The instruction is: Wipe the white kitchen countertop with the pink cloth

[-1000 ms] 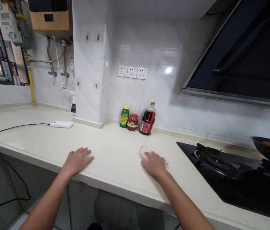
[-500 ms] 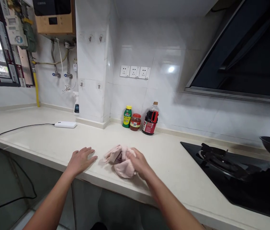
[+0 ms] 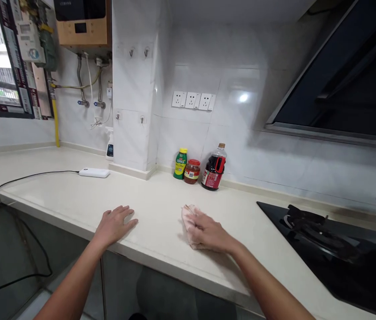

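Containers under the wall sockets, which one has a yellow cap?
The green bottle, leftmost; the jar has a red lid, the dark bottle a brown cap.

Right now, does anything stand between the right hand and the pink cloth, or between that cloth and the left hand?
Nothing visible does. The right hand is directly on the pink cloth, and only countertop shows between it and the left hand.
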Available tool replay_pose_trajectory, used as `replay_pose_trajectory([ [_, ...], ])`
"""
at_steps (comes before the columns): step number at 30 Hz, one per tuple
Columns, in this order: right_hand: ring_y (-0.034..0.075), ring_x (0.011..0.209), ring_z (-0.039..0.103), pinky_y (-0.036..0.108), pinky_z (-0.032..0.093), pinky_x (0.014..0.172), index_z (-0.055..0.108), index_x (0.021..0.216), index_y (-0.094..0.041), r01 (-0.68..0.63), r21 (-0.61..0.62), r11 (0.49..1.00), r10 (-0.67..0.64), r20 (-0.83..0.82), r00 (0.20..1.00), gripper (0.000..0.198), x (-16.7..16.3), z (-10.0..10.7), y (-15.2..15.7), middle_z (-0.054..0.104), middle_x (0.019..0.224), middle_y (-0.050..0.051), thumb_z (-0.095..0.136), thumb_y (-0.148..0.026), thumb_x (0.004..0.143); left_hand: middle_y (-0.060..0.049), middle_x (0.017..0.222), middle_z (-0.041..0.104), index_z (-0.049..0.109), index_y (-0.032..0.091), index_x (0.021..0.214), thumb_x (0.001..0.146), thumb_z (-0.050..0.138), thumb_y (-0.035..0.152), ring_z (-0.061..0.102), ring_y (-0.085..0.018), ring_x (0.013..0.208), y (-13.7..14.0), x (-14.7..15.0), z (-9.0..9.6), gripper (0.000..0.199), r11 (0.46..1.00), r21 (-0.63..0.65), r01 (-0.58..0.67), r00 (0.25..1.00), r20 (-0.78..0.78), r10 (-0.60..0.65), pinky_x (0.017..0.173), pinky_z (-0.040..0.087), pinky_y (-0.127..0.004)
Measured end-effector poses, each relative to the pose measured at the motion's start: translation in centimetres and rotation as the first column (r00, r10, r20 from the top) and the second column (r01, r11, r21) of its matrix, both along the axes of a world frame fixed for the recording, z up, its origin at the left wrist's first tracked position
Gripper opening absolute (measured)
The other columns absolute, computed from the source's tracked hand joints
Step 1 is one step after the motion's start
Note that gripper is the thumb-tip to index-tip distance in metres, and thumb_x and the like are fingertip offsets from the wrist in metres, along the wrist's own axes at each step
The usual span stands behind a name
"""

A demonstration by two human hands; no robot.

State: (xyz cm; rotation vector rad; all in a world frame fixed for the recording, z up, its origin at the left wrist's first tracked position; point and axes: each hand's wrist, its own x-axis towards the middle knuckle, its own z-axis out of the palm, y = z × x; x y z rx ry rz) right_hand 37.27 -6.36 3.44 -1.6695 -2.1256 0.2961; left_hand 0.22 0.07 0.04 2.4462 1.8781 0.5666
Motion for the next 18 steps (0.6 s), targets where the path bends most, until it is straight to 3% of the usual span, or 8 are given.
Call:
replay_pose_trajectory([
  [2, 0.042, 0.142, 0.034, 0.068, 0.022, 0.113, 0.065, 0.130, -0.036, -0.068, -0.044, 0.997, 0.073, 0.113, 0.991, 0.059, -2.6, -0.5, 0.3, 0.040, 0.157, 0.007, 0.066, -0.068, 0.080, -0.008, 0.154, 0.050, 0.063, 0.027, 0.135, 0.096, 0.046, 0.054, 0.038, -0.029, 0.147, -0.1, 0.0, 0.1, 0.050, 1.000, -0.001, 0.002, 1.000, -0.006, -0.002, 0.116, 0.029, -0.052],
  [4, 0.045, 0.138, 0.037, 0.074, 0.021, 0.109, 0.066, 0.129, -0.030, -0.079, -0.051, 0.996, 0.087, 0.185, 0.979, 0.054, -4.6, -0.7, 0.4, 0.041, 0.156, 0.012, 0.062, -0.063, 0.086, -0.007, 0.153, 0.051, 0.064, 0.028, 0.134, 0.096, 0.047, 0.054, 0.040, -0.029, 0.146, 0.0, 0.0, 0.1, 0.049, 1.000, 0.016, 0.005, 1.000, -0.005, -0.004, 0.116, 0.029, -0.051],
  [8, 0.042, 0.135, 0.042, 0.069, 0.025, 0.108, 0.063, 0.130, -0.022, -0.150, -0.001, 0.989, 0.146, 0.254, 0.956, 0.047, -8.6, -0.3, -0.5, 0.044, 0.151, 0.017, 0.049, -0.053, 0.097, -0.007, 0.151, 0.053, 0.065, 0.027, 0.132, 0.095, 0.047, 0.054, 0.043, -0.029, 0.143, 0.3, 0.0, -0.2, 0.049, 0.999, 0.039, -0.014, 1.000, -0.001, 0.014, 0.115, 0.031, -0.051],
  [12, 0.031, 0.136, 0.042, 0.057, 0.027, 0.115, 0.053, 0.138, -0.030, -0.373, 0.050, 0.926, 0.351, 0.245, 0.904, 0.051, -11.9, -0.1, -2.9, 0.046, 0.152, 0.007, 0.061, -0.049, 0.091, -0.007, 0.152, 0.052, 0.064, 0.026, 0.133, 0.096, 0.045, 0.054, 0.042, -0.026, 0.144, 0.5, -0.1, -0.4, 0.049, 0.999, 0.054, 0.004, 1.000, -0.031, -0.002, 0.113, 0.033, -0.048],
  [15, 0.026, 0.143, 0.036, 0.047, 0.023, 0.121, 0.054, 0.138, -0.028, -0.500, 0.081, 0.862, 0.488, 0.135, 0.862, 0.065, -10.8, -0.4, -4.1, 0.043, 0.155, 0.005, 0.077, -0.044, 0.079, -0.006, 0.152, 0.052, 0.063, 0.027, 0.134, 0.097, 0.044, 0.054, 0.041, -0.026, 0.145, 0.3, -0.2, -0.4, 0.050, 0.998, 0.057, 0.010, 0.999, -0.044, -0.007, 0.114, 0.032, -0.047],
  [18, 0.023, 0.145, 0.033, 0.038, 0.026, 0.120, 0.060, 0.136, -0.031, -0.430, 0.041, 0.902, 0.419, 0.156, 0.894, 0.067, -6.8, -0.7, -4.3, 0.042, 0.156, 0.002, 0.082, -0.046, 0.075, -0.006, 0.153, 0.051, 0.062, 0.026, 0.136, 0.097, 0.042, 0.056, 0.040, -0.027, 0.146, 0.1, -0.3, -0.1, 0.054, 1.000, 0.021, 0.006, 1.000, -0.020, -0.006, 0.114, 0.033, -0.049],
])
